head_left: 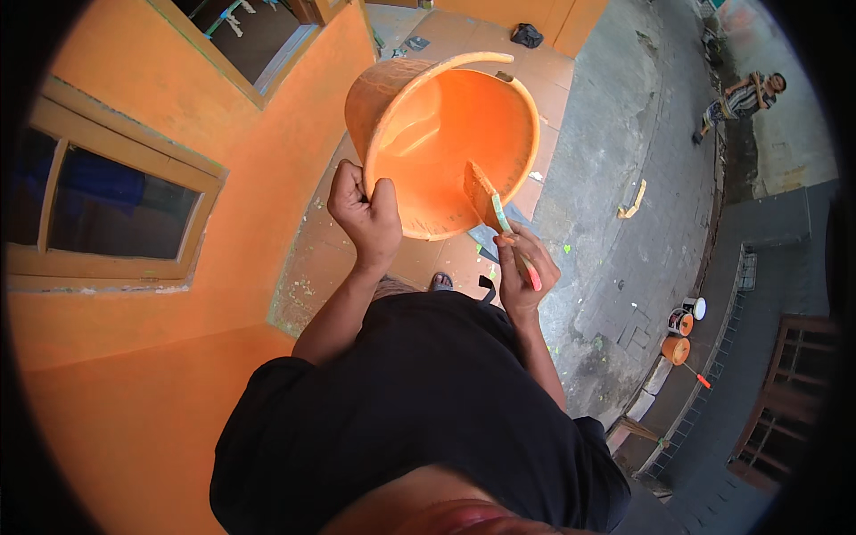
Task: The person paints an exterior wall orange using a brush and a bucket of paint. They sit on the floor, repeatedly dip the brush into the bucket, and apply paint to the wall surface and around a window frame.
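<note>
My left hand (367, 216) is closed on the near-left rim of a large orange bucket (367, 114). The bucket tilts toward me, so its paint-coated orange inside shows. My right hand (528, 267) grips the handle of a paintbrush (482, 198) at the bucket's near-right side. Orange paint covers the brush's wide bristles, which point into the mouth of the bucket. Whether they touch the inner wall I cannot tell. My fingers partly hide the pale green and pink handle.
An orange wall (259, 187) with a framed window (125, 201) stands at my left. Tiled floor (419, 260) lies below, beside a grey concrete lane (615, 223). Several paint buckets (676, 349) stand at the right. A person (744, 96) is farther off, and a black bag (527, 36) lies ahead.
</note>
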Demonstrator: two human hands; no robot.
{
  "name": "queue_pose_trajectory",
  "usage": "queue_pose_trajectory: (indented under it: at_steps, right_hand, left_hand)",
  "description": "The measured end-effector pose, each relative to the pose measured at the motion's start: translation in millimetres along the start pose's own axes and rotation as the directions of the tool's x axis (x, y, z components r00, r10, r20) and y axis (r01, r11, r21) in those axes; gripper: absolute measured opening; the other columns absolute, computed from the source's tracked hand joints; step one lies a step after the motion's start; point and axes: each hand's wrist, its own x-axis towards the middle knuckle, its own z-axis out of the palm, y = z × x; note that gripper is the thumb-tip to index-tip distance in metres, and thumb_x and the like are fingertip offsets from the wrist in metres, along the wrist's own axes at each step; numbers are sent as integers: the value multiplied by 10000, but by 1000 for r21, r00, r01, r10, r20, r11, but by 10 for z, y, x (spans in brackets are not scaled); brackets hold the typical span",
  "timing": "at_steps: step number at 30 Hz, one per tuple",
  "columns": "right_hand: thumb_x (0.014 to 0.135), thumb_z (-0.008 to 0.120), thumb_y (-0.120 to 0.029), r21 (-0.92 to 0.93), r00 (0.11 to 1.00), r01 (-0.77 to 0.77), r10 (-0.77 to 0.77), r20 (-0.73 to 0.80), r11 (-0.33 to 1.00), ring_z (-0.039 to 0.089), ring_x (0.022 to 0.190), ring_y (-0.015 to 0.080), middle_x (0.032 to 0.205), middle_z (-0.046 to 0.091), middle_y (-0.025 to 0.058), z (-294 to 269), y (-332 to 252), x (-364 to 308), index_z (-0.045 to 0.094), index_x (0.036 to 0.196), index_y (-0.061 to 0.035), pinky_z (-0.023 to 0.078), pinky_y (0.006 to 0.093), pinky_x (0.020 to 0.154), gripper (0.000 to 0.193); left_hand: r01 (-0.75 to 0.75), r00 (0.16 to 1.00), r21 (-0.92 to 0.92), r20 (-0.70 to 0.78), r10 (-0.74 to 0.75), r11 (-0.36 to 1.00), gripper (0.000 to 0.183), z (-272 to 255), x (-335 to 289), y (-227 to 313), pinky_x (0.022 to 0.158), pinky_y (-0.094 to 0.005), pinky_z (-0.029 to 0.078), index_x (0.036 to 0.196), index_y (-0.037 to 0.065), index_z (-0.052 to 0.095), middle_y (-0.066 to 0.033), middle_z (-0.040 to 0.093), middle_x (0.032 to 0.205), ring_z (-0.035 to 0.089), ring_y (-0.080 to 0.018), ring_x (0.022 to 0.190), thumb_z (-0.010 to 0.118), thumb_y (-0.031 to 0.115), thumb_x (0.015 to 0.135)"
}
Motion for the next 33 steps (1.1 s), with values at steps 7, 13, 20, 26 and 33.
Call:
queue_pose_trajectory:
  at_steps: [7,13,20,26,33]
  right_hand:
    - [939,662,-51,338,907,-406,421,31,849,708,914,290,1095,671,182,274,195,-71,654,1004,-1,583,356,755,82]
    - [985,622,-201,651,625,-655,759,182,383,657,1049,238,1127,641,112,208,682,-283,542,1167,-13,529,335,940,274]
    - [989,622,-285,585,464,-788,811,357,193,606,1116,239,1183,608,115,192,1122,-686,546,1204,6,471,349,1009,370]
    - [968,648,-278,523,352,-844,857,377,117,655,1005,235,1102,647,125,215,1065,-685,565,1194,-18,532,295,865,354]
    - [969,643,-259,300,326,-934,802,501,192,712,814,218,975,692,106,353,1105,-668,594,1181,-52,577,273,705,300]
  left_hand:
    - [47,993,159,-117,-29,986,222,-70,56,-229,507,-325,286,702,18,348,-25,306,609,303,-101,578,553,-54,744]
    - [572,806,5,-187,-561,820,145,-375,-196,-832,536,-307,340,727,24,436,-13,419,649,391,-98,612,571,16,779]
    - [810,585,146,-253,-770,568,111,-809,-877,-1154,563,-323,375,757,36,515,-23,489,659,448,-109,628,617,78,774]
    - [869,454,-93,-241,-858,486,74,-1048,-1233,-1358,617,-299,402,792,52,516,-2,507,750,471,-105,692,564,-1,774]
    - [815,539,-84,-253,-803,573,93,-1141,-1158,-1175,604,-290,387,783,61,507,15,466,728,443,-102,669,558,-16,779]
